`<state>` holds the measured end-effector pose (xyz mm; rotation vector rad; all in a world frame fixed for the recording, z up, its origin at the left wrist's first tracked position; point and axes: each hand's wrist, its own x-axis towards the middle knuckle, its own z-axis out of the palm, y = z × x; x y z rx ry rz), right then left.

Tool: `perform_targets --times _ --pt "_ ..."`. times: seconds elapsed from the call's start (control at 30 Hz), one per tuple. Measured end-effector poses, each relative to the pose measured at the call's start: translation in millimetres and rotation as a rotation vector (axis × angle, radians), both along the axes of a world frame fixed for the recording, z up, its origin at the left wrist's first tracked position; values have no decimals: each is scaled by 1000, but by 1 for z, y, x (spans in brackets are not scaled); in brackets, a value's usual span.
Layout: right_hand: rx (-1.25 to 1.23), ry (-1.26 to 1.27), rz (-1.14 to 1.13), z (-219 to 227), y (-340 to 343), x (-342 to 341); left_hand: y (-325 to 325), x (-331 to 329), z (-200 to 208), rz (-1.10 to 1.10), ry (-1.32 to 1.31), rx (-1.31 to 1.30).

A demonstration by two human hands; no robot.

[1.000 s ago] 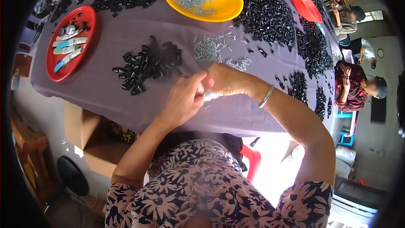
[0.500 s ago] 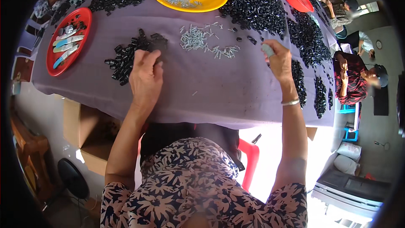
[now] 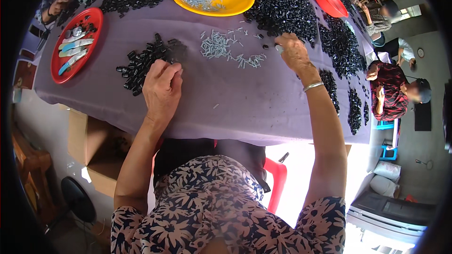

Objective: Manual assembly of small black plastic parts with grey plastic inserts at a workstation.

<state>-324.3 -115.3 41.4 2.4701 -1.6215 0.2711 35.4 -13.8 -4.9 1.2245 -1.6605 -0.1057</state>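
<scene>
Grey wall, bright floor, probably small window.

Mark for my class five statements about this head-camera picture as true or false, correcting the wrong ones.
1. The left hand is beside a heap of small black pieces. True.
2. The left hand and the right hand are clasped together. False: they are well apart above the table.
3. A bracelet circles the right wrist. True.
4. The yellow plate holds nothing but black pieces. False: it holds many slim pale pieces, with a dark cord-like item among them.
5. A heap of slim pale pieces on the cloth lies between the black heap by the left hand and the right hand. True.
</scene>
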Motion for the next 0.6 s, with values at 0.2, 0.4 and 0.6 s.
perform_targets --times 0.2,0.4,0.6 --pt "90 101 -92 4 -12 8 -2 0 1 -13 -34 -119" --pt "183 -41 -224 7 -13 12 -2 -1 -3 -30 -28 -187" --pt "-39 -188 -10 -8 0 35 -1 -1 -4 -57 -3 -136"
